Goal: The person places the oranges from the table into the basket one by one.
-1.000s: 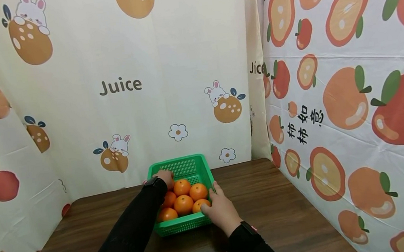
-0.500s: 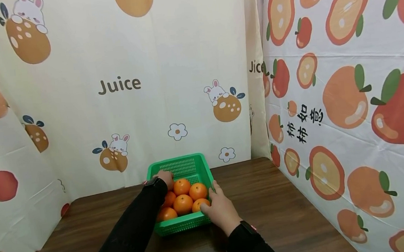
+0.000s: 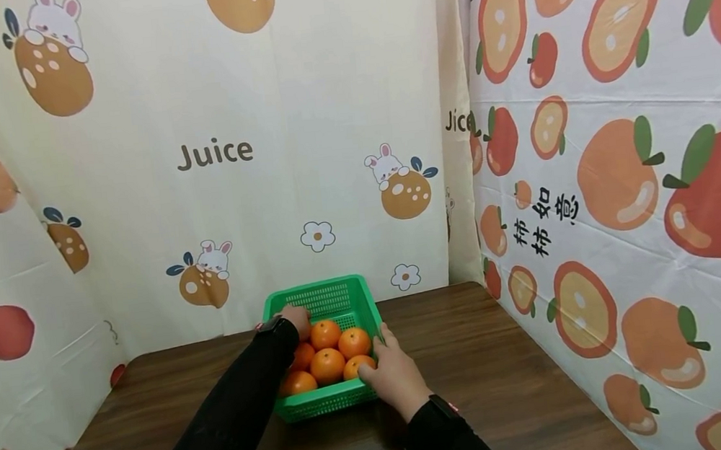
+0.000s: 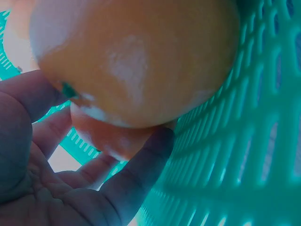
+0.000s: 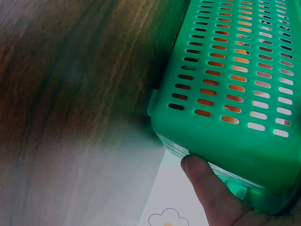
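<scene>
A green plastic basket stands on the table with several oranges in its near part. My left hand reaches down inside its far left corner. In the left wrist view, fingers curl about an orange near the slotted wall, partly hidden behind a larger-looking orange close to the camera. My right hand grips the basket's right side, thumb over the rim close to the front right orange. In the right wrist view, one finger lies against the basket's outer end.
The brown wooden table carries the basket near its back edge. A cream curtain with fruit and rabbit prints hangs behind. Another printed cloth hangs along the right side, and the cloth on the left closes that side.
</scene>
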